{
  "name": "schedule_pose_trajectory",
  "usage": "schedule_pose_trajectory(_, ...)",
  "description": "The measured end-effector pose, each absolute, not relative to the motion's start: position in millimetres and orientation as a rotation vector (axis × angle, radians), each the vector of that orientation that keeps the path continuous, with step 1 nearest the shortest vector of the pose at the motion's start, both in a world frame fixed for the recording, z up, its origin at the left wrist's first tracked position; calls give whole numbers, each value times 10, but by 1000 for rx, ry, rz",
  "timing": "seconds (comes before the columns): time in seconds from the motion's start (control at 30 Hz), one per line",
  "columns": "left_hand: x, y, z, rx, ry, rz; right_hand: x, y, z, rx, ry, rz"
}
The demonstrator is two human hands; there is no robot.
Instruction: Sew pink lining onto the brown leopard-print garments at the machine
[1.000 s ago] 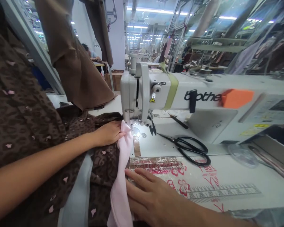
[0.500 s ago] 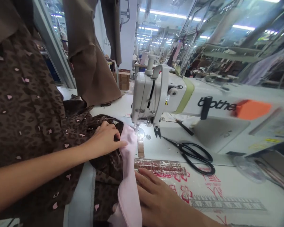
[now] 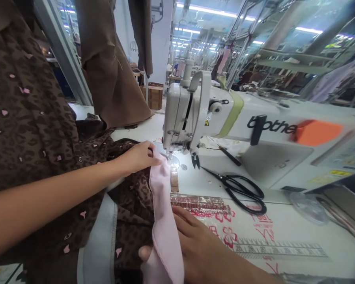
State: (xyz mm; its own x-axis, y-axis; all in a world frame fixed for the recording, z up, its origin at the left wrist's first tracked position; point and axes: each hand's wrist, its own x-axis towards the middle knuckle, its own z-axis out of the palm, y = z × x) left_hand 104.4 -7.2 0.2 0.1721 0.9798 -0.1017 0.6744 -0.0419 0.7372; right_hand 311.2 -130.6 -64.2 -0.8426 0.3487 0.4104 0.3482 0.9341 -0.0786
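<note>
A pink fabric strip [image 3: 162, 201], edged along a dark brown leopard-print garment [image 3: 136, 201], runs up to the needle area of a white sewing machine [image 3: 180, 114]. Close to the presser foot [image 3: 169, 157], my left hand [image 3: 140, 157] is closed on the strip's upper part, thumb lying on the pink cloth. Lower down, my right hand [image 3: 195, 244] grips the same strip, with its thumb showing on the left side and the fingers on the right. The strip hides part of that grip. A pale grey band [image 3: 99, 240] lies across the garment.
Black-handled scissors [image 3: 245, 193] lie right of the needle, near small dark snips [image 3: 195, 161] and a thin dark-handled tool [image 3: 229, 154]. A ruler scale [image 3: 278, 248] and red markings are on the tabletop. Brown cloth [image 3: 112, 79] hangs behind at left.
My left hand has moved slightly up and right along the strip, nearer the presser foot. The strip's lower end has shifted right, and more of my right thumb shows.
</note>
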Motion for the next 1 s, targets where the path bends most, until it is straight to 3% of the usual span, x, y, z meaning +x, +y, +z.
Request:
schedule_pose_trajectory(0.33, 1215, -661, -76, 1618, 1342, 678, 3127, -1301, -522, -455, -2784, 18)
schedule_pose_trajectory(0.5, 980, -872, -59, 1284, 1256, 400, 3161, -1326, -353, -526, -2850, 69)
schedule_pose_trajectory(0.63, 744, -1022, -90, 2275, 1434, 249, 3183, -1318, -331, -509, -2890, 133)
schedule_pose_trajectory(0.77, 827, -1072, -124, 3238, 968, 421, 3180, -1316, -362, -510, -2882, 151)
schedule_pose_trajectory(0.87, 975, -1008, -173, 3337, 713, 474, 3181, -1326, -380, -537, -2852, 138)
schedule_pose_trajectory(1.0, 976, -980, -186, 3179, 744, 355, 3202, -1333, -392, -551, -2807, 118)
